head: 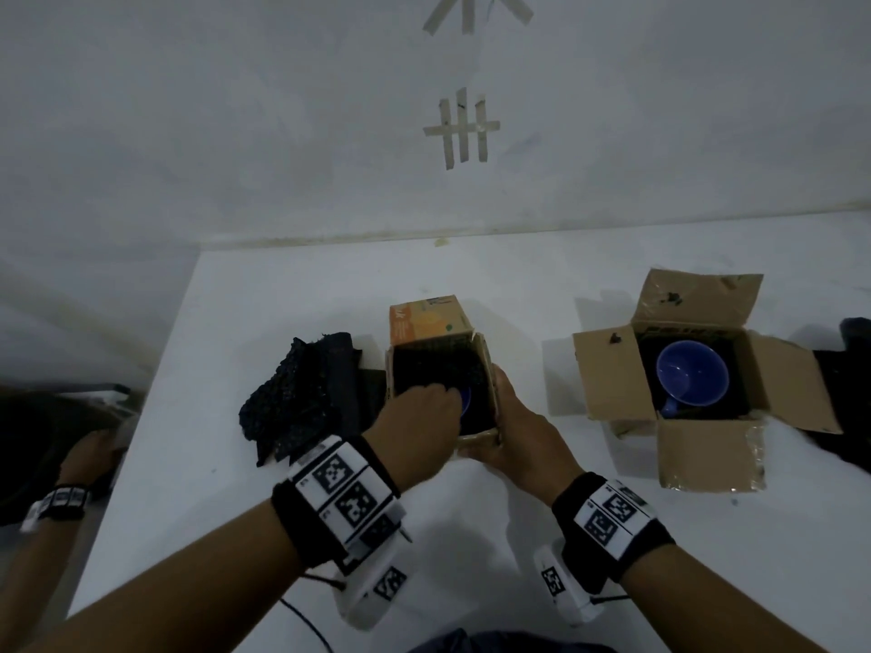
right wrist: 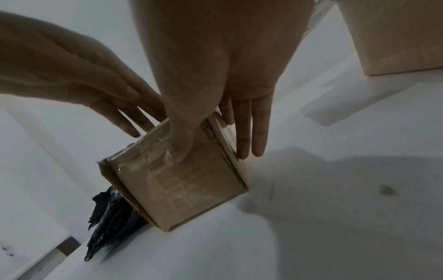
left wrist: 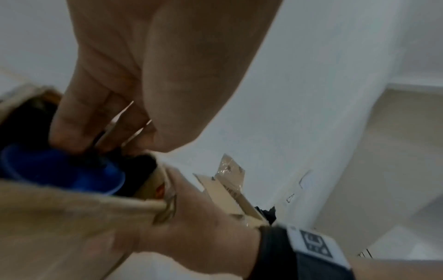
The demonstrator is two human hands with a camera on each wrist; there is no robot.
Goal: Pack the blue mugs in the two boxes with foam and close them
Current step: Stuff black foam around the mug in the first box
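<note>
A small cardboard box (head: 426,325) stands open at the table's middle, lined with black foam. A blue mug (head: 465,399) sits low inside it, mostly hidden. My left hand (head: 438,402) reaches down into the box, straight fingers (left wrist: 79,117) touching the mug (left wrist: 59,170). My right hand (head: 502,414) grips the box's near right corner (right wrist: 187,189), thumb (right wrist: 177,147) on the near face and fingers along the side. To the right, a larger box (head: 608,369) has all flaps open, with a second blue mug (head: 692,372) upright in black foam.
Loose black foam pieces (head: 292,393) lie just left of the small box. Another person's hand (head: 89,450) rests at the table's left edge. Dark material (head: 848,369) lies at the far right. A white wall rises behind the table.
</note>
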